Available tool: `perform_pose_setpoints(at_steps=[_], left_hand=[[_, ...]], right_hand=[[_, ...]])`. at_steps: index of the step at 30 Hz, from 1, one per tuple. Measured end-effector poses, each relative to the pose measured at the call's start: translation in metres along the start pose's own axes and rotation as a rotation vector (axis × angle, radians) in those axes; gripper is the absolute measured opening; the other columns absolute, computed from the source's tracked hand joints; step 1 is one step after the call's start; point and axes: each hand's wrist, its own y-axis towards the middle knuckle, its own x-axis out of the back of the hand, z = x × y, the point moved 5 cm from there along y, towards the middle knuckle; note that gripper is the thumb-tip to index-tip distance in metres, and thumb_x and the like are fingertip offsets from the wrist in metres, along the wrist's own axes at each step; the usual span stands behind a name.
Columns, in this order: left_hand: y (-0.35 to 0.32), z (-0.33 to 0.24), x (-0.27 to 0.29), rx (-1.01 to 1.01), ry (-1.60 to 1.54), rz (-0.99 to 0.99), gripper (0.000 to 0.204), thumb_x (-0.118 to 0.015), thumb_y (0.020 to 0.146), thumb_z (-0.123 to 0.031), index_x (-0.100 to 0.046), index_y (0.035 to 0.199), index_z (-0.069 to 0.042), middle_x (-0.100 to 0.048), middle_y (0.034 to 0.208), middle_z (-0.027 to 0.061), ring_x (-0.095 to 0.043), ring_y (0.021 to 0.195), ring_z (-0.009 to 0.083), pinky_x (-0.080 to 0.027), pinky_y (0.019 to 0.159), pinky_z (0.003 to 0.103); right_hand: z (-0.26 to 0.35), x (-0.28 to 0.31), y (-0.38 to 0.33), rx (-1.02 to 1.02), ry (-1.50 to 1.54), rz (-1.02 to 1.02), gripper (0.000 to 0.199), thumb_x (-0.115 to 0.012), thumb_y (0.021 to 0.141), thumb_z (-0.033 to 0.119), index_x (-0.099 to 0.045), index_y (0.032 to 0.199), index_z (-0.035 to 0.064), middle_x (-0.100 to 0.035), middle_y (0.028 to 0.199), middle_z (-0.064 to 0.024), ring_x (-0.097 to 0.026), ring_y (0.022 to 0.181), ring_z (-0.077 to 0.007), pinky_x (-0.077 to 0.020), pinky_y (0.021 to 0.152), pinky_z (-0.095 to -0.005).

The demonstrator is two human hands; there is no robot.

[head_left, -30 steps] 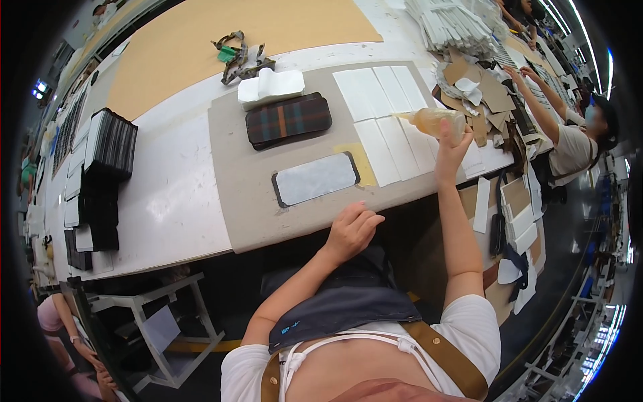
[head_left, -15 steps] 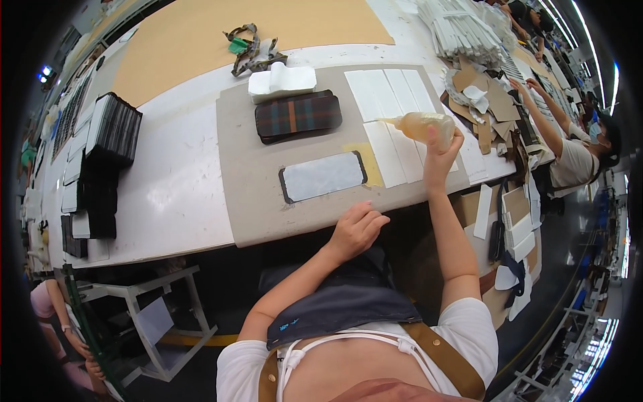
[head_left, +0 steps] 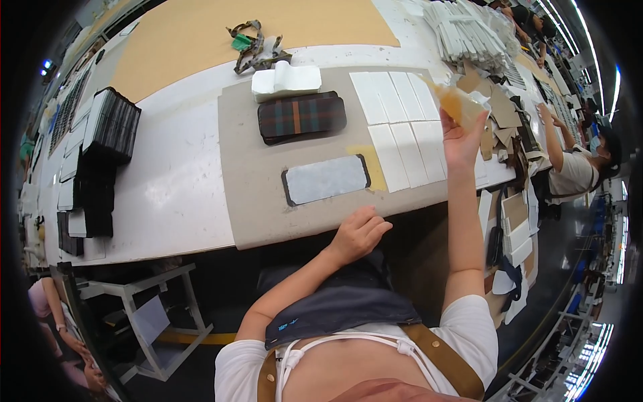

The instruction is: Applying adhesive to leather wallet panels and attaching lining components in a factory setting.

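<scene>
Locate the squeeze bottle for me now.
The squeeze bottle is in the person's right hand, upper right in the head view, seen between the white strips and cardboard scraps.

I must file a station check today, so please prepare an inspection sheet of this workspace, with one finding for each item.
Surface: white table with a grey board on it.
Work things: an amber bottle, blurred, in the right hand; on the board, a pale panel with dark corners, a plaid stack and white strips.
Clutter: cardboard scraps at right; tangled patterned strips beyond the board.
Hands: right, fingers around the bottle; left hand, loosely curled near the table's front edge, holding nothing visible.
Cables: nothing seen.
Surroundings: a co-worker at right; a metal stand at lower left.
</scene>
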Motion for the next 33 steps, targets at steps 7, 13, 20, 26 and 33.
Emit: perform_pose_setpoints(at_steps=[7, 13, 20, 26, 33], left_hand=[[-0.001, -0.001, 0.0, -0.023, 0.02, -0.01, 0.027, -0.072, 0.075, -0.002, -0.067, 0.1, -0.011, -0.064, 0.092, 0.0024, -0.063, 0.095, 0.0238, -0.055, 0.092, 0.039], [-0.003, -0.001, -0.001, -0.038, 0.005, 0.013, 0.025, -0.071, 0.077, -0.004, -0.067, 0.101, -0.011, -0.064, 0.092, 0.0029, -0.063, 0.094, 0.0231, -0.056, 0.093, 0.04], [-0.002, 0.0, 0.0, -0.057, -0.012, 0.025, 0.025, -0.069, 0.077, -0.004, -0.067, 0.102, -0.01, -0.064, 0.093, 0.0033, -0.064, 0.093, 0.0222, -0.055, 0.095, 0.04], [-0.002, 0.001, 0.0, -0.055, -0.011, 0.025, 0.026, -0.069, 0.077, -0.004, -0.067, 0.102, -0.009, -0.064, 0.095, 0.0032, -0.064, 0.094, 0.0217, -0.055, 0.095, 0.04], [-0.004, 0.001, 0.0, -0.055, -0.012, 0.018, 0.026, -0.07, 0.076, -0.004, -0.067, 0.102, -0.009, -0.064, 0.095, 0.0033, -0.063, 0.094, 0.0218, -0.055, 0.095, 0.04]], right_hand=[[0.017, 0.024, 0.085, 0.287, -0.477, -0.121, 0.071, -0.081, 0.087, 0.034, -0.037, 0.132, -0.0006, -0.051, 0.129, -0.0166, -0.06, 0.115, -0.0272, -0.0613, 0.091, -0.0388], [0.007, 0.047, 0.121, 0.296, -0.656, -0.252, 0.077, -0.085, 0.082, 0.029, -0.033, 0.13, -0.0025, -0.048, 0.128, -0.0176, -0.061, 0.114, -0.0267, -0.063, 0.086, -0.0368], [-0.002, 0.055, 0.128, 0.296, -0.639, -0.243, 0.077, -0.085, 0.083, 0.03, -0.033, 0.128, -0.0028, -0.049, 0.127, -0.0182, -0.061, 0.113, -0.0266, -0.0633, 0.085, -0.0364], [-0.01, 0.049, 0.124, 0.318, -0.619, -0.225, 0.076, -0.084, 0.083, 0.034, -0.033, 0.126, -0.0029, -0.05, 0.125, -0.0182, -0.063, 0.109, -0.0252, -0.0631, 0.081, -0.0336], [-0.027, 0.037, 0.116, 0.262, -0.625, -0.173, 0.072, -0.084, 0.084, 0.036, -0.036, 0.124, -0.0014, -0.052, 0.123, -0.0169, -0.064, 0.104, -0.0227, -0.0627, 0.079, -0.0326]])
